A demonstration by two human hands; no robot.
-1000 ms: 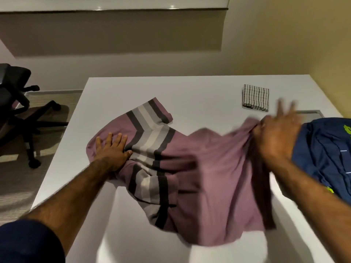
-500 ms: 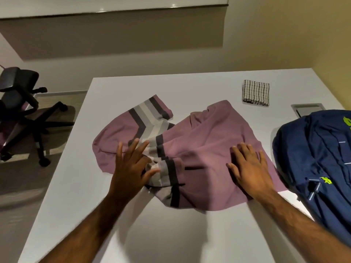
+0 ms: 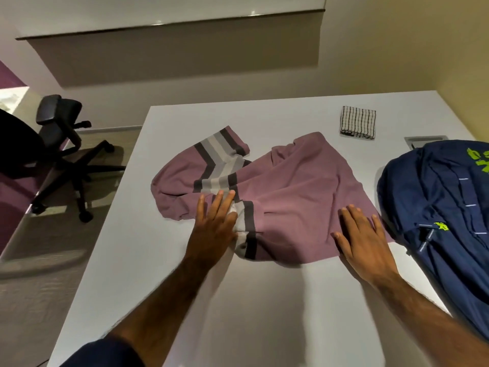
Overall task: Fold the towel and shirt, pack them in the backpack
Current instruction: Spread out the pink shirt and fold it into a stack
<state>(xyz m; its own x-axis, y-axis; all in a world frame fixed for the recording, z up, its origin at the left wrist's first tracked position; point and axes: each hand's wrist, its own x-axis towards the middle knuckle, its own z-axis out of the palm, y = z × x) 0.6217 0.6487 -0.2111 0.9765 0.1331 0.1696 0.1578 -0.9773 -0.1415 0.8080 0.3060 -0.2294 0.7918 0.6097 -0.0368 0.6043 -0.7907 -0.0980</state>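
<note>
I see left hand (image 3: 215, 229) flat, fingers straight, pressing shirt (image 3: 291, 197) stripes. Right hand (image 3: 362, 239) flat on shirt edge. Backpack (image 3: 444, 207) just right of it, towel (image 3: 357, 123) beyond on counter (image 3: 264, 300).

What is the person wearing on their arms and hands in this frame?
The left hand and right hand are bare: no gloves, rings or watch show. A dark navy sleeve covers the left upper arm at the bottom edge; both forearms are uncovered. No sleeve shows on the right.
</note>
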